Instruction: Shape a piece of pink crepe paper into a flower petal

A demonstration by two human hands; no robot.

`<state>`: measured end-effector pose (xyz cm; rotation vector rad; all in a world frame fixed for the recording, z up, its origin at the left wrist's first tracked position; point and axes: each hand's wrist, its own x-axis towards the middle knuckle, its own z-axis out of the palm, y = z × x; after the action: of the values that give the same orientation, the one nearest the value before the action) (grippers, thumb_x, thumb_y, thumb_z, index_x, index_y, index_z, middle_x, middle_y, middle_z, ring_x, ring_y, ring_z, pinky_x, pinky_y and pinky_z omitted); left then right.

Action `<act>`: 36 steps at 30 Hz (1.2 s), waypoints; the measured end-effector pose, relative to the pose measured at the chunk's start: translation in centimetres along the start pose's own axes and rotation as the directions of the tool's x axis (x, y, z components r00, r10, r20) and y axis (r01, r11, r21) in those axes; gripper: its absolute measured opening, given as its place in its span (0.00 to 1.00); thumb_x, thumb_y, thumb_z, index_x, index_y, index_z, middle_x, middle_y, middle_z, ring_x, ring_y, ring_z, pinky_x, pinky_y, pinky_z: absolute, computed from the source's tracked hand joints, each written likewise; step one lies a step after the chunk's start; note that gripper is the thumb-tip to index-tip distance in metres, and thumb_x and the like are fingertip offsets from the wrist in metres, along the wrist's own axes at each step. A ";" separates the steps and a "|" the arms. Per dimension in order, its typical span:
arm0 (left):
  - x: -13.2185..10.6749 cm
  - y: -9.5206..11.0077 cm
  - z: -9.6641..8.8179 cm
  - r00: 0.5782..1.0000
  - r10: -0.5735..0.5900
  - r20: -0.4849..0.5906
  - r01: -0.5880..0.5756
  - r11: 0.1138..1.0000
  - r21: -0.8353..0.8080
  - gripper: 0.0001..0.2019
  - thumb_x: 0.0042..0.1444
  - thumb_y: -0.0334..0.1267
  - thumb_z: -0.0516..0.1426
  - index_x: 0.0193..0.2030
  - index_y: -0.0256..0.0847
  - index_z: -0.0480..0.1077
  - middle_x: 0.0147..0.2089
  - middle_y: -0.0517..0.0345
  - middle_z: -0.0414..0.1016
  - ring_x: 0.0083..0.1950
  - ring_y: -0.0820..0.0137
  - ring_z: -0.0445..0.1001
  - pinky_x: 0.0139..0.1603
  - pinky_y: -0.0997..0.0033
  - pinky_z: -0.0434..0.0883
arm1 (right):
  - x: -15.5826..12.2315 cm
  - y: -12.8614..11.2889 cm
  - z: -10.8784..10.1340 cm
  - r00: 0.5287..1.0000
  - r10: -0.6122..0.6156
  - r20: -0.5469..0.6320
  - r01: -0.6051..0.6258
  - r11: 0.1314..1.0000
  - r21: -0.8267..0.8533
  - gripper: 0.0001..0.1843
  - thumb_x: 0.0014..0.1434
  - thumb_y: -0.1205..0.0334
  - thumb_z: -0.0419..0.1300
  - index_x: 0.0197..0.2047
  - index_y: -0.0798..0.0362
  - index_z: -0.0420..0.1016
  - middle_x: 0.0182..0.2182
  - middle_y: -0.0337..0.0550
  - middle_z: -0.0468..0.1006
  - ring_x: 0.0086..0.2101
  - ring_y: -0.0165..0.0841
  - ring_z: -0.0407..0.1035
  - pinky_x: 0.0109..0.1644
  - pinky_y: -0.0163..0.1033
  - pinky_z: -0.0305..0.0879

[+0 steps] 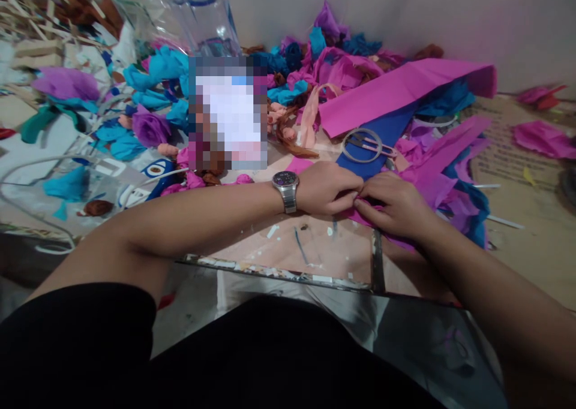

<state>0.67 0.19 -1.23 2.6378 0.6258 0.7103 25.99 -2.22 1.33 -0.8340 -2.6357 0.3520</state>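
Note:
My left hand [330,187], with a silver watch on the wrist, is closed in a pinch low over the table. My right hand [396,204] meets it, thumb and fingers pinched as well. Both grip a piece of bright pink crepe paper [363,216], mostly hidden by the fingers. Just beyond the hands lies a sheet of blue paper [387,127]. On that sheet rests a thin grey ring [344,151], overlapping a pinkish looped object I cannot make out. A long folded pink crepe sheet [396,94] lies behind.
Paper flowers [150,124] and scraps crowd the table's left and back. A blurred-out bright rectangle [234,115] stands near a clear plastic bottle [209,22]. A white cable [27,163] and power strip [141,187] lie left. Cardboard [513,157] lies right.

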 end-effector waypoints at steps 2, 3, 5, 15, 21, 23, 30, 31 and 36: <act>0.0 0.0 0.0 1.000 -0.007 0.003 0.007 1.000 -0.001 0.15 0.74 0.42 0.53 0.44 0.43 0.80 0.43 0.50 0.87 0.43 0.62 0.83 0.46 0.59 0.68 | 0.0 0.0 0.0 1.000 0.003 0.002 -0.003 1.000 0.006 0.16 0.80 0.53 0.59 0.39 0.49 0.78 0.34 0.43 0.82 0.38 0.38 0.74 0.48 0.47 0.64; 0.0 0.0 0.0 1.000 -0.010 0.004 0.010 1.000 -0.002 0.14 0.74 0.42 0.53 0.44 0.43 0.80 0.43 0.50 0.87 0.43 0.62 0.82 0.46 0.59 0.68 | 0.0 0.0 0.0 1.000 0.001 0.002 -0.001 1.000 0.009 0.16 0.80 0.53 0.59 0.39 0.49 0.78 0.34 0.43 0.83 0.38 0.38 0.74 0.47 0.47 0.64; 0.0 0.0 0.1 1.000 -0.011 0.001 0.011 1.000 -0.005 0.14 0.74 0.42 0.53 0.44 0.43 0.79 0.43 0.50 0.87 0.43 0.62 0.82 0.46 0.59 0.68 | 0.0 0.0 0.0 1.000 -0.006 0.003 0.006 1.000 0.010 0.16 0.80 0.53 0.59 0.39 0.49 0.78 0.35 0.44 0.83 0.38 0.38 0.74 0.47 0.47 0.64; 0.0 0.0 0.1 1.000 -0.013 0.000 0.013 1.000 -0.017 0.15 0.74 0.42 0.52 0.43 0.42 0.79 0.42 0.51 0.87 0.42 0.63 0.81 0.44 0.59 0.66 | 0.1 -0.1 -0.1 0.999 -0.037 0.001 0.037 0.999 -0.001 0.16 0.80 0.56 0.59 0.39 0.51 0.77 0.34 0.43 0.82 0.37 0.36 0.73 0.47 0.45 0.63; 0.0 0.0 0.1 1.000 -0.020 0.017 0.020 1.000 -0.020 0.15 0.73 0.42 0.52 0.42 0.42 0.79 0.42 0.51 0.87 0.41 0.63 0.81 0.44 0.58 0.65 | 0.3 -0.3 -0.3 0.996 -0.085 -0.013 0.085 0.996 -0.011 0.13 0.79 0.60 0.60 0.39 0.51 0.76 0.35 0.43 0.82 0.37 0.36 0.72 0.45 0.45 0.62; 0.0 0.0 0.1 0.999 -0.023 0.022 0.024 0.999 -0.022 0.15 0.74 0.42 0.52 0.42 0.42 0.79 0.42 0.51 0.87 0.42 0.63 0.81 0.44 0.59 0.65 | 0.4 -0.3 -0.3 0.996 -0.091 -0.015 0.091 0.996 -0.014 0.13 0.79 0.61 0.60 0.39 0.51 0.76 0.35 0.43 0.82 0.37 0.35 0.72 0.45 0.44 0.62; 0.0 0.1 0.0 0.999 -0.024 0.029 0.025 0.999 -0.028 0.16 0.74 0.42 0.52 0.43 0.42 0.80 0.42 0.51 0.87 0.42 0.64 0.82 0.44 0.60 0.65 | 0.3 -0.2 -0.2 0.997 -0.073 -0.003 0.073 0.997 -0.004 0.12 0.79 0.59 0.61 0.40 0.51 0.77 0.36 0.43 0.82 0.38 0.36 0.74 0.46 0.45 0.64; 0.0 0.1 0.0 0.999 -0.025 0.029 0.026 0.999 -0.026 0.16 0.74 0.42 0.52 0.43 0.42 0.80 0.42 0.51 0.87 0.42 0.63 0.82 0.44 0.59 0.65 | 0.3 -0.1 -0.2 0.998 -0.067 0.003 0.067 0.998 -0.002 0.12 0.79 0.59 0.61 0.40 0.51 0.77 0.36 0.43 0.82 0.38 0.36 0.74 0.47 0.45 0.64; 0.1 0.1 0.0 0.999 -0.026 0.031 0.026 0.999 -0.021 0.16 0.74 0.42 0.52 0.42 0.42 0.80 0.42 0.52 0.87 0.42 0.63 0.82 0.44 0.59 0.64 | 0.2 0.0 -0.2 0.999 -0.046 0.018 0.046 0.999 0.013 0.12 0.79 0.58 0.61 0.40 0.50 0.78 0.36 0.43 0.82 0.38 0.37 0.74 0.46 0.46 0.64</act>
<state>0.74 0.15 -1.17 2.6113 0.6394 0.6643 25.90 -2.04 1.57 -0.7678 -2.6623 0.3660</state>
